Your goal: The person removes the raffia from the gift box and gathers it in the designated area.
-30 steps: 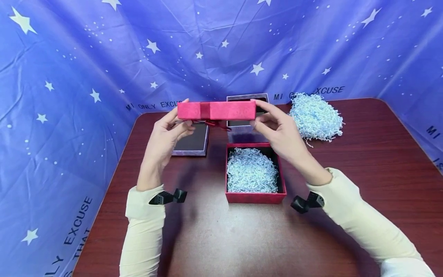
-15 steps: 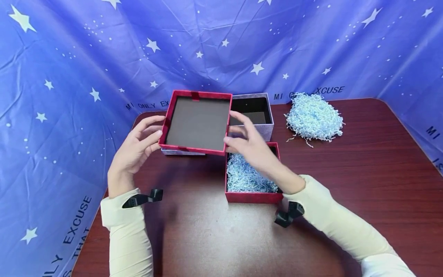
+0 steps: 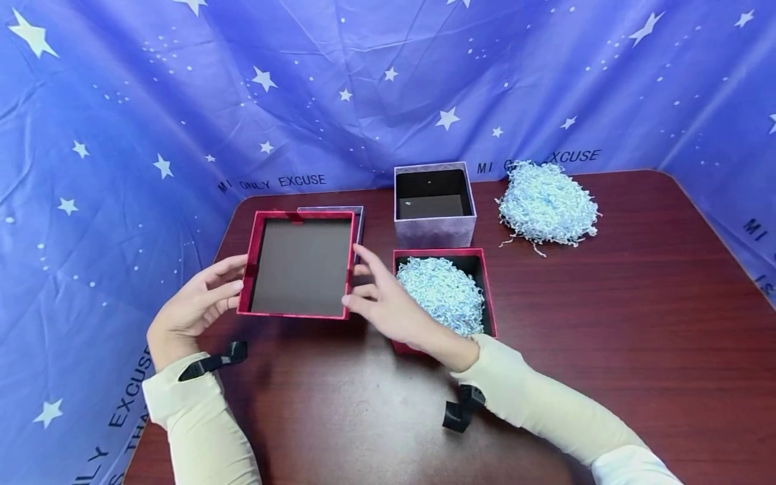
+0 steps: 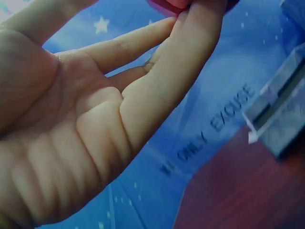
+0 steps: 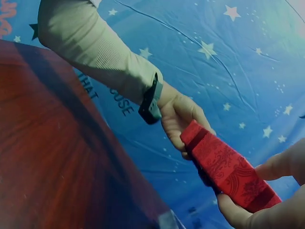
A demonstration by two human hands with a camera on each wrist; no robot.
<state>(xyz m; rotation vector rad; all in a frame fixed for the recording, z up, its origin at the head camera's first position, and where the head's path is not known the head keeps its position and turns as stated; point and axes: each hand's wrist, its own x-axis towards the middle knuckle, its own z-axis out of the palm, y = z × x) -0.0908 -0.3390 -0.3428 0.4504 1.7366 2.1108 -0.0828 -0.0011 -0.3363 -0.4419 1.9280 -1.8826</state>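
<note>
A red box lid (image 3: 303,266), its dark inner side facing up, is held off the table at the left. My left hand (image 3: 197,300) pinches its left edge and my right hand (image 3: 394,303) its right edge. In the right wrist view, the lid's patterned red side (image 5: 233,174) shows between both hands. Only a sliver of red lies at the fingertips in the left wrist view. Right of the lid, a red box (image 3: 490,296) holds pale blue shredded paper (image 3: 445,289). My right forearm covers part of its front.
Behind the red box stands a grey-purple box (image 3: 435,232) with a dark inside. Its matching lid (image 3: 330,209) lies partly hidden behind the red lid. Loose shredded paper (image 3: 548,202) is heaped at the back right, before a starry blue cloth (image 3: 351,54).
Both hands have carried the red lid left, down and nearer, tilting it from edge-on so its dark inside shows. The grey-purple box has come into full view.
</note>
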